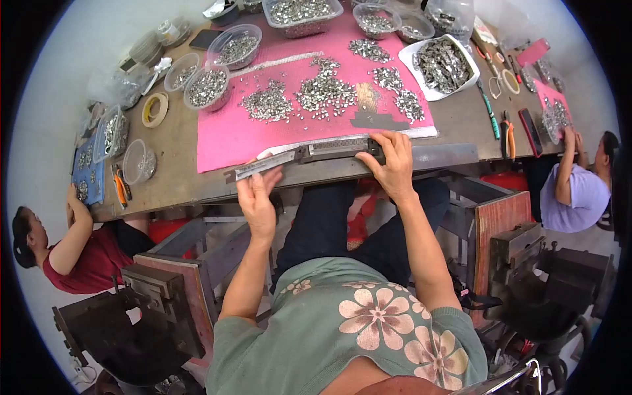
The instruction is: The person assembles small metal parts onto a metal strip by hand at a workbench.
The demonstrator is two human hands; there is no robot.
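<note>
At the table's near edge my left hand (pixel 258 204) is closed on a narrow grey metal strip (pixel 268 164), thumb and fingers at its underside. My right hand (pixel 394 164) grips the dark right end of a slotted metal bar (pixel 332 147), which has a row of small marks or pieces along it. The strip's right end meets the bar's left end at a slight angle; whether they are joined I cannot tell. Just beyond them, piles of small shiny metal pieces (pixel 324 94) lie on a pink mat (pixel 224 141). A flat grey metal plate (pixel 378 121) rests near the mat's front right.
Clear tubs (pixel 208 88) of metal pieces line the left and back, and a white tray (pixel 439 66) stands right. Tape (pixel 155 110), orange-handled pliers (pixel 507 136) and a phone (pixel 530 133) lie about. A person (pixel 85 243) sits left, another (pixel 574 181) right.
</note>
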